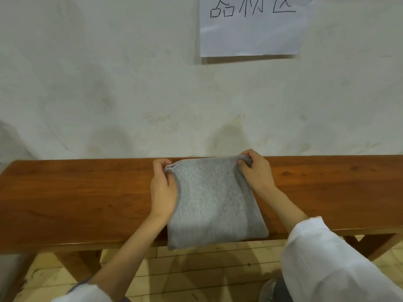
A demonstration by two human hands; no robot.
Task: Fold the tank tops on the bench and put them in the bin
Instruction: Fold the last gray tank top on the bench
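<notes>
Folding stage, judged near its end. Grey tank top (216,203) reduced to a compact, roughly square packet, flat on the bench (76,192) at centre, near edge overhanging the front rim. Left grip (163,188) clamped on the far left corner of the packet, thumb and fingers pinching the layered edge; right grip (255,171) clamped likewise on the far right corner. Far edge drawn fairly taut between the two corners, close to the wall. No other tank top visible on the bench; bin out of view, position not determinable. Paper sign (250,29) with handwritten characters on the wall above. Probable step in hand: squaring or a final halving of the packet. Next move, by judgement: either one more fold toward the near edge, or a lift of the packet with both corners held level and layers kept together, then a carry to the bin. Chief need: even tension at both corners, to prevent unfolding of the soft knit.
</notes>
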